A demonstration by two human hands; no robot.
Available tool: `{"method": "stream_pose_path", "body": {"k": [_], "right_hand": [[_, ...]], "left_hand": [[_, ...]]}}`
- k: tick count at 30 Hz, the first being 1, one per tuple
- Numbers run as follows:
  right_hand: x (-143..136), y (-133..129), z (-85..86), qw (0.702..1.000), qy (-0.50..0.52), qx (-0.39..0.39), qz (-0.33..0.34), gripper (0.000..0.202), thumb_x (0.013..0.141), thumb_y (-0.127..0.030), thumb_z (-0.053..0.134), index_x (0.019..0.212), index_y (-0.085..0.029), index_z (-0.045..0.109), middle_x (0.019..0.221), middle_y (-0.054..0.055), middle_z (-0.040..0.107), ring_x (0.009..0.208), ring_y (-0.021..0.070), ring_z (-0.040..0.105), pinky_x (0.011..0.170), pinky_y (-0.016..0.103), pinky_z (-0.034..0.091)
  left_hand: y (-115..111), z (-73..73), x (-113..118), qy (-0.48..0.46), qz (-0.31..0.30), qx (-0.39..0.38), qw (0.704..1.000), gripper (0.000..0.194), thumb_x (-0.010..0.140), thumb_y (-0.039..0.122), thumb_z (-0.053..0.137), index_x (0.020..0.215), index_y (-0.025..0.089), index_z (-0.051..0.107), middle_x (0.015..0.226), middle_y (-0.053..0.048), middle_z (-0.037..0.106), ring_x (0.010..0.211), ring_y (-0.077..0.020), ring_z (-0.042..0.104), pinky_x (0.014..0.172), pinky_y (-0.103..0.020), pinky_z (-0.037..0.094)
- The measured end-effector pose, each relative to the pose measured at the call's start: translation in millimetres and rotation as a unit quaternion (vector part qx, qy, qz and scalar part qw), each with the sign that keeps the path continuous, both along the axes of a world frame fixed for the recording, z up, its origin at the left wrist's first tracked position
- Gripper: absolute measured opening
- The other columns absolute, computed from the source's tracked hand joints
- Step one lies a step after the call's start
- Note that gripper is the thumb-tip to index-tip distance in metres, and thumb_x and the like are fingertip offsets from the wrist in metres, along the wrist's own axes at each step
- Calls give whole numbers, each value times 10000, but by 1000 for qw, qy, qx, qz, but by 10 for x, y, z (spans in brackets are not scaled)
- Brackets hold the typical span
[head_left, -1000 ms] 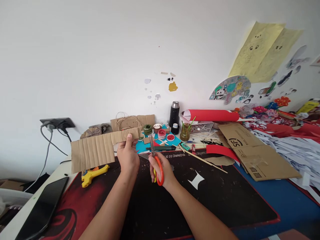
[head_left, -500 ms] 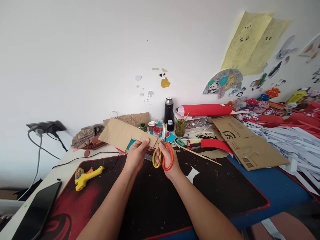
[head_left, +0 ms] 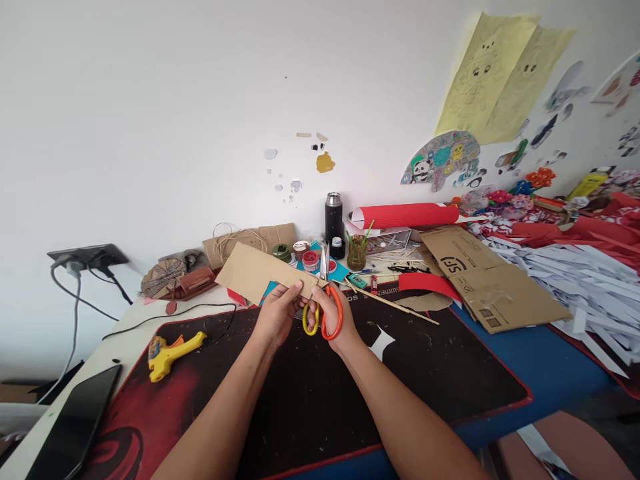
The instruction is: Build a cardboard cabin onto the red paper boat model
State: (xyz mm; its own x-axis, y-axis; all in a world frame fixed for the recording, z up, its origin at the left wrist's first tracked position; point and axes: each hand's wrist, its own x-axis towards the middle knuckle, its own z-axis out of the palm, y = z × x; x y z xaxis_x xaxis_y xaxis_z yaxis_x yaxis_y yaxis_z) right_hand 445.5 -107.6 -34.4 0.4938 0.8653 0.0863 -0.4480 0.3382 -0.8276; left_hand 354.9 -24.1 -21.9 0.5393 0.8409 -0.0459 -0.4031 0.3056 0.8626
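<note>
My left hand (head_left: 279, 313) pinches the lower edge of a cut piece of brown cardboard (head_left: 253, 272), which slants up to the left above the dark mat. In my right hand (head_left: 336, 315) are scissors (head_left: 332, 313) with one yellow and one orange-red handle loop, their blades pointing up and slightly parted. The right thumb and fingers also touch the narrow right end of the cardboard. Both hands are close together over the mat's back edge. A white paper scrap (head_left: 383, 343) lies on the mat just right of my right hand.
A yellow glue gun (head_left: 173, 357) and a black phone (head_left: 75, 423) are at the left. Behind the hands stand paint jars, a black bottle (head_left: 333, 219) and a glass jar of brushes (head_left: 357, 252). Folded cardboard (head_left: 500, 287) and heaped white paper strips (head_left: 590, 287) are on the right.
The cardboard has shifted and tilted relative to the hands, and its right end is now touched by the right hand's fingers. The camera view has moved slightly.
</note>
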Motion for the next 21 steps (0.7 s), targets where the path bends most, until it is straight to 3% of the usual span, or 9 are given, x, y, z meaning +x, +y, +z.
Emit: {"method": "stream_pose_path", "body": {"k": [6,10,13,15,17,19,21], "right_hand": [[31,12,-14,999,5,-33,-24,392,815,-520,795,867,-236,530,569,-86,563,350,109,496,328,223,447],[79,-4,5,998,29,-45,-26,390,796,-504,794,793,-233,513,547,-85,550,339,93,459,333,215,413],[104,-8,19,997,56,-51,-21,413,766,-499,800,723,-231,489,514,-88,519,336,83,434,331,205,380],[108,-10,27,996,69,-56,-10,418,747,-499,804,703,-229,488,507,-88,510,337,77,417,325,199,364],[104,-16,35,995,70,-66,12,420,748,-507,799,694,-230,489,495,-87,497,338,74,405,319,193,343],[94,-27,43,994,67,-78,39,435,759,-523,789,675,-235,473,469,-91,462,334,74,391,310,188,327],[79,-42,50,993,62,-83,59,441,760,-527,791,679,-237,469,461,-100,440,327,71,375,300,186,326]], "left_hand": [[-23,-8,20,26,-11,22,999,415,644,442,992,688,120,735,609,-64,698,551,-131,623,601,-244,501],[-50,89,-27,49,-43,30,997,463,682,523,963,652,119,739,613,-105,707,544,-161,645,578,-264,524],[-88,259,-200,99,-126,27,987,497,725,598,915,771,118,791,804,-183,783,622,-208,717,591,-290,575],[-152,406,-390,146,-164,51,974,472,731,561,922,922,138,831,977,-204,809,669,-237,751,606,-320,606],[-257,572,-612,205,-210,80,953,409,729,479,941,953,150,847,1007,-204,814,642,-257,752,592,-350,616],[-376,752,-819,222,-209,85,949,354,707,308,965,1020,186,852,990,-174,822,641,-261,746,597,-356,616],[-452,936,-958,204,-169,56,963,364,691,194,958,1038,192,850,990,-167,821,642,-258,733,600,-351,608]]}}
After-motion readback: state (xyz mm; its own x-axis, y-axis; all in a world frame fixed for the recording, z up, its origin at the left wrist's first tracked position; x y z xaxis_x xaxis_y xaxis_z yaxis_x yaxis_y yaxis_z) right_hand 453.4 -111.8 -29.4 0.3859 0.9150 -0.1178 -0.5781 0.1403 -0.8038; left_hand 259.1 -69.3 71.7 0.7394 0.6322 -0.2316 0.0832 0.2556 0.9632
